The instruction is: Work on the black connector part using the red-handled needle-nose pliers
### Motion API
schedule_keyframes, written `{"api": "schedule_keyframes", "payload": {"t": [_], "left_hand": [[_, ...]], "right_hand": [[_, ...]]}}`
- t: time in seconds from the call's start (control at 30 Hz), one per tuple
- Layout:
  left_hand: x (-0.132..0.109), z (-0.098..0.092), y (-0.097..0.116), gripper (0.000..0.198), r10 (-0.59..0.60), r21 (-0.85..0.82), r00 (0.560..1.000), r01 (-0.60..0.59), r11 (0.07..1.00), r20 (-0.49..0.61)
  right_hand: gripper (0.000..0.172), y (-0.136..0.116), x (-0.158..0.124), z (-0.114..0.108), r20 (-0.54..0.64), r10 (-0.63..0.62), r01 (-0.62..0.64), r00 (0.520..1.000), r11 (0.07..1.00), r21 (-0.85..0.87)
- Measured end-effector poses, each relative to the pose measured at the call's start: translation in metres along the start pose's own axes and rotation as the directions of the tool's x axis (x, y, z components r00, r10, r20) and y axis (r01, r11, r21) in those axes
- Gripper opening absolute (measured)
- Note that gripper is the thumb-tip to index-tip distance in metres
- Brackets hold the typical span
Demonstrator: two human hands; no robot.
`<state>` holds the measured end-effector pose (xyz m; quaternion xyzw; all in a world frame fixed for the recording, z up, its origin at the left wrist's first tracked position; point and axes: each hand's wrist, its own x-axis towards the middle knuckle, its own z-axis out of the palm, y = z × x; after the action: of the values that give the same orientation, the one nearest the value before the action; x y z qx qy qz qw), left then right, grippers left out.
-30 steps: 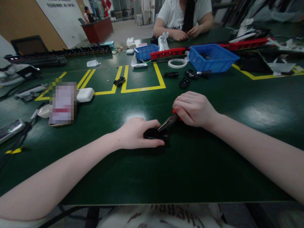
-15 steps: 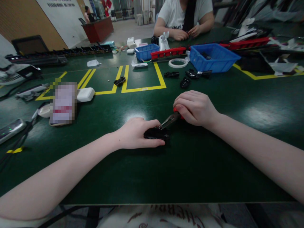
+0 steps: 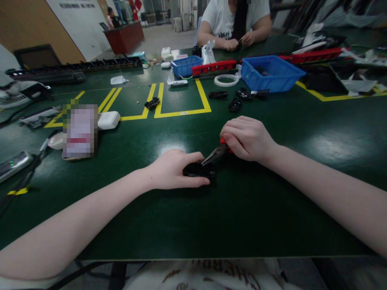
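My left hand (image 3: 178, 171) is closed around a small black plastic part (image 3: 201, 171) lying on the green table, thumb on one side and a finger on the other. Long-nose pliers (image 3: 216, 154) with red handles are in my right hand (image 3: 249, 139), whose fingers wrap over the grips. The pliers' tips touch the upper side of the black part near my left fingers. Whether the jaws pinch anything there is too small to tell. My left palm hides the part's left end.
Beyond my hands lie several black parts (image 3: 235, 104), a white ring of tape (image 3: 226, 80) and a blue bin (image 3: 270, 74). A smartphone (image 3: 80, 133) and a white case (image 3: 109, 120) are at left. Across the table sits another person (image 3: 236, 28).
The pliers' tips have shifted very slightly left on the black part, which looks slightly turned. Both my hands stay almost in place.
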<state>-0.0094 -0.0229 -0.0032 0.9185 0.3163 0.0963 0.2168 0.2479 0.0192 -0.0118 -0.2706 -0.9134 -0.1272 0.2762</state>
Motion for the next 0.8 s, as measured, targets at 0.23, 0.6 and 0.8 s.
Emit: {"api": "schedule_keyframes", "payload": {"t": [0.23, 0.6, 0.8], "left_hand": [[0.0003, -0.0013, 0.0000, 0.039, 0.005, 0.001, 1.000, -0.005, 1.000, 0.009], [0.0008, -0.0018, -0.0001, 0.038, 0.014, -0.020, 1.000, -0.014, 1.000, 0.016], [0.0007, -0.0015, 0.0002, 0.039, 0.008, -0.004, 1.000, -0.008, 1.000, 0.015]], "right_hand": [[0.045, 0.0020, 0.0007, -0.0017, 0.055, -0.043, 0.043, 0.998, 0.999, 0.003], [0.049, 0.0034, 0.0038, -0.0001, 0.181, -0.083, 0.092, 0.980, 0.995, -0.044], [0.038, -0.0003, 0.0055, -0.0028, 0.178, -0.041, 0.049, 0.983, 0.998, -0.037]]}}
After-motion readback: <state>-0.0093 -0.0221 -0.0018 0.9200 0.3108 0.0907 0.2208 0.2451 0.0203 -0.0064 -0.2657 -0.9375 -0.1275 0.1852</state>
